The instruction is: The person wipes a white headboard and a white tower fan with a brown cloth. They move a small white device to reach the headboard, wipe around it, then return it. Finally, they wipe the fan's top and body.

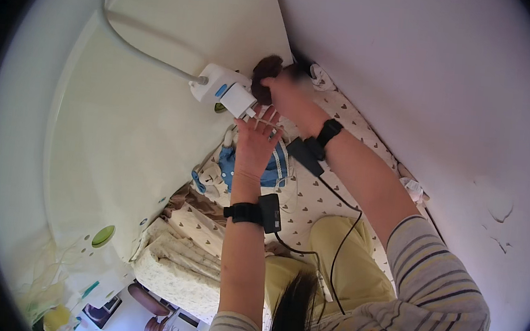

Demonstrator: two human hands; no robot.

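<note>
My left hand [258, 141] reaches over a stuffed toy in a blue dress [276, 166], its fingers spread beside a white charger block [238, 101]. A thin pale cable runs from the charger past those fingers; whether they touch it is unclear. The charger sits against a white power strip [213, 83] with a thick grey cord [149, 56]. Farther up, my right hand [283, 89] is partly blurred, with its thumb and fingers on a dark brown furry thing [266, 71]. Both wrists wear black straps with small boxes and black cables.
Beneath me lies a bed sheet with a heart pattern [307, 197]. A cream headboard or panel [156, 108] rises on the left, a pale wall [418, 84] on the right. Folded bedding [181, 257] lies at lower left; a crumpled clear wrapper [412, 190] rests by the wall.
</note>
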